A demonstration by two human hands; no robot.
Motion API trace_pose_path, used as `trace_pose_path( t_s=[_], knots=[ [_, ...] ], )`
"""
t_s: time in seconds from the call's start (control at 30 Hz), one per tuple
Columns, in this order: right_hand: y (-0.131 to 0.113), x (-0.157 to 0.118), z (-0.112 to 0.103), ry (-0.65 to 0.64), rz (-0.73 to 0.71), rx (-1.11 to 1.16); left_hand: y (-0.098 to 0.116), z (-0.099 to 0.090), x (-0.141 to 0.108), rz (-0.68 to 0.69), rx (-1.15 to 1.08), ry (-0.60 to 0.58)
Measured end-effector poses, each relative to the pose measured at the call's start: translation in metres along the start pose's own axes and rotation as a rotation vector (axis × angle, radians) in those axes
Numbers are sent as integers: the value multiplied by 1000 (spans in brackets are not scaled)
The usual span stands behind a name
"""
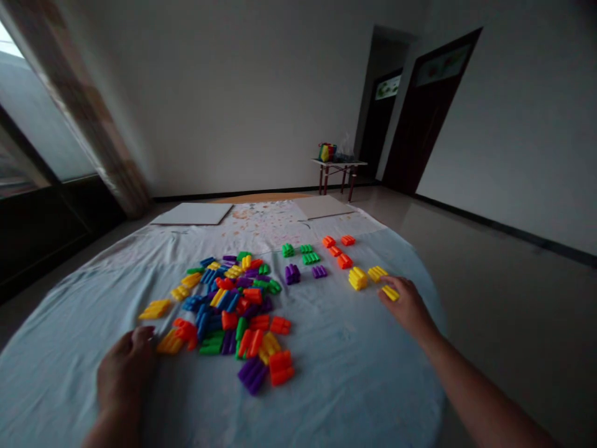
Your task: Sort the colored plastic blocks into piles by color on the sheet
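Hands lie well apart over a round table covered in a pale blue cloth (354, 389). The left hand (125, 373), curled at the near side of the table, sits just beside a heap of mixed ribbed plastic blocks (228, 308); whether it holds anything cannot be told. The right hand (408, 305) stretches out to the right of the heap, its fingertips (385, 289) on a small yellow ribbed plastic block (392, 294), though a grip cannot be told. Larger yellow blocks (357, 278) lie just beyond it. Farther left, separate small groups stand between heap and hand: orange blocks (334, 251), purple blocks (293, 274) and green blocks (310, 258). Two white boards (192, 213) lie at the cloth's far edge.
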State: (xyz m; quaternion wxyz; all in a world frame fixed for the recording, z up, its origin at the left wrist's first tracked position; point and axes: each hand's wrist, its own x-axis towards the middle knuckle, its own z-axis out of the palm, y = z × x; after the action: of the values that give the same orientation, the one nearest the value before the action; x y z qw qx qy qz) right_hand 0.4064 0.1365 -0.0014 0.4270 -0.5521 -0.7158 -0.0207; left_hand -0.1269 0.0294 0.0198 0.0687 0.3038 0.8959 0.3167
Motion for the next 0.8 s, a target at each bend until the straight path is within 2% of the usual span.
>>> trace_pose_path(
  t_s=[0.1,0.23,0.37,0.47,0.57,0.67,0.8],
  knots=[
    [-56,0,11,-104,-111,179,1,-1,-2,-34,-24,-21],
    [-133,-7,31,-416,-242,366,1,1,-4,-24,-53,-21],
    [-185,-11,53,-625,-364,405,-2,4,-3,-23,-59,-4],
    [-207,-12,67,-709,-389,322,-3,5,-2,-8,-64,-1],
    [-218,-11,76,-793,-370,180,-3,3,-3,3,-72,-2],
    [-222,-7,78,-875,-385,79,-2,0,-3,8,-82,4],
    [-218,-4,81,-898,-487,108,-8,2,2,11,-75,-4]
  ],
)
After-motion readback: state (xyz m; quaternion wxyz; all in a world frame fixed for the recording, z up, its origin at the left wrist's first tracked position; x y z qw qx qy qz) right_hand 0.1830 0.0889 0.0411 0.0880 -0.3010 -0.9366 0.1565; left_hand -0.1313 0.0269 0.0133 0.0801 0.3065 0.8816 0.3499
